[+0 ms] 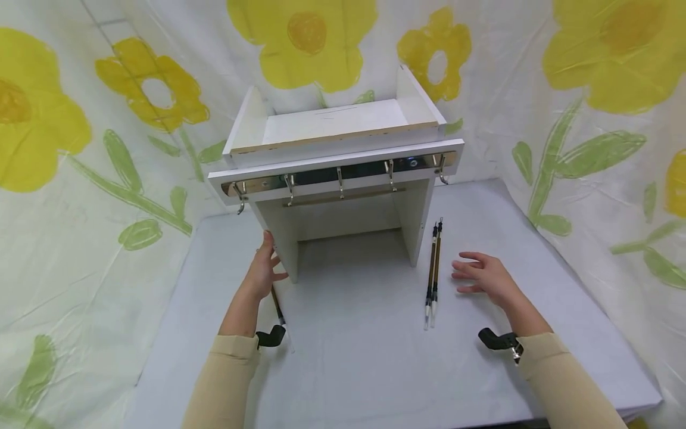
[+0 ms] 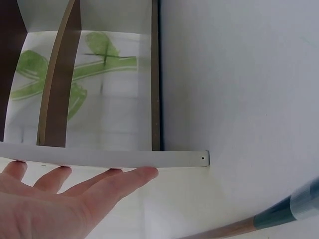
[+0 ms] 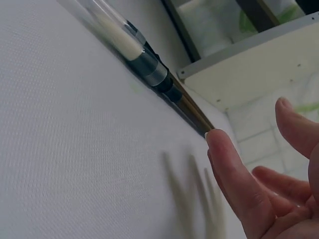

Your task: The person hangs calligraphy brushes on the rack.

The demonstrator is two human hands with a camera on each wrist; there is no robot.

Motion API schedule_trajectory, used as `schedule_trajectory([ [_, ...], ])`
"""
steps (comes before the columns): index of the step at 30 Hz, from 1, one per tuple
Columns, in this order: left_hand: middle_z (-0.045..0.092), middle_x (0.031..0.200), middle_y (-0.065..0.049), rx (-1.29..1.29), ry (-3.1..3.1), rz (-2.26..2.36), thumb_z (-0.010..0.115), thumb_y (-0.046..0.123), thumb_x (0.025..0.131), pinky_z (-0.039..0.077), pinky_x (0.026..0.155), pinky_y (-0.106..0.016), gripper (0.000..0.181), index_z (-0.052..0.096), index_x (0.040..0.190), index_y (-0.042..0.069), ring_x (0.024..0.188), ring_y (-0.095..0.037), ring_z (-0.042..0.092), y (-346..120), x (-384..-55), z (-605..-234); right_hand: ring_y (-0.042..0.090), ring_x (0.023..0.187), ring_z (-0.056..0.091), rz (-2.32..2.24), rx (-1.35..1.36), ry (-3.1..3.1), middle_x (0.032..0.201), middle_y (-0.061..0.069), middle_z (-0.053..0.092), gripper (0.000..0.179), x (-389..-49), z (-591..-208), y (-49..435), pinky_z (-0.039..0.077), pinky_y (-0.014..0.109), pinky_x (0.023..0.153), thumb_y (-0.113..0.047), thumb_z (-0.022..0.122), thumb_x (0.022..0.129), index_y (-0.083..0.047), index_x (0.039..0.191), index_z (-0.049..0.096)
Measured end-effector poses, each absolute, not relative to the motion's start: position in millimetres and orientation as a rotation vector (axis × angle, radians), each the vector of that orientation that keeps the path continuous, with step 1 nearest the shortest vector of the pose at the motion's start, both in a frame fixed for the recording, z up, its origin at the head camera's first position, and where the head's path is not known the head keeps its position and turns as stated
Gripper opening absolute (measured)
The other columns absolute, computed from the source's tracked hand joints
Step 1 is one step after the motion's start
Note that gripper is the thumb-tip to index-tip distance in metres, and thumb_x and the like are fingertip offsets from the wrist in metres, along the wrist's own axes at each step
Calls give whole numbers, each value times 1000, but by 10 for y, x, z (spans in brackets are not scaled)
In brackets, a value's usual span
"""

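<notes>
White shelf unit (image 1: 334, 142) at 12 o'clock on the counter (image 1: 354, 363): open top bay with tan, dark-flecked front edge, shiny metal rail (image 1: 364, 171) with 5 hooks (image 1: 340, 180) across the front, open bay below. 2 brushes (image 1: 432, 262) lie side by side at the unit's 4 o'clock, brown handles, black collars, pale tips in clear caps pointing to 6 o'clock. 1 more brush (image 1: 277, 305) at its 7 o'clock, partly behind the left hand (image 1: 262, 271).

Left hand: fingers (image 2: 122, 186) extended, tips touching the unit's side panel (image 1: 284, 238), not curled round it. Right hand (image 1: 485, 277) at 3 o'clock of the brush pair: fingers spread, slightly bent, holding nothing.

Counter covered in pale grey-white, finely textured material. Creased white sheeting (image 1: 48, 238) behind and at both sides, printed with big yellow flowers (image 1: 307, 33), green stems and leaves. Beige sleeves (image 1: 222, 375), black wrist mounts (image 1: 271, 337).
</notes>
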State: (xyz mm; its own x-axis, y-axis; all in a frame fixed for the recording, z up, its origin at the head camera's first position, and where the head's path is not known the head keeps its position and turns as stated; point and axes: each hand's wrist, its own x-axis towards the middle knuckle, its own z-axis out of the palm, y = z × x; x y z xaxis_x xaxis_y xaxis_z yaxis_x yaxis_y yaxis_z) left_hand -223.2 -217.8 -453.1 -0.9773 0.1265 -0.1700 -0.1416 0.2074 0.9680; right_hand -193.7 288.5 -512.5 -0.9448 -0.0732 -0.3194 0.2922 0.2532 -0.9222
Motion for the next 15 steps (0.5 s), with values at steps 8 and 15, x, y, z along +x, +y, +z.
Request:
schedule_trajectory([
  [8, -2, 171, -7, 1, 2252, 1866, 11, 72, 99, 37, 108, -70, 75, -1, 163, 35, 154, -43, 14, -2145, -2252, -4514, 33, 116, 68, -1700, 214, 2258, 145, 33, 49, 81, -1948, -5069, 2830, 62, 40, 80, -39, 67, 98, 2, 156, 29],
  [15, -3, 171, -7, -35, 2257, 1851, 11, 78, 96, 38, 108, -68, 81, -3, 163, 35, 155, -42, 13, -2185, -2235, -4524, 31, 115, 69, -1681, 227, 2251, 146, 32, 49, 82, -2036, -5101, 2760, 62, 38, 79, -39, 69, 97, 3, 155, 30],
])
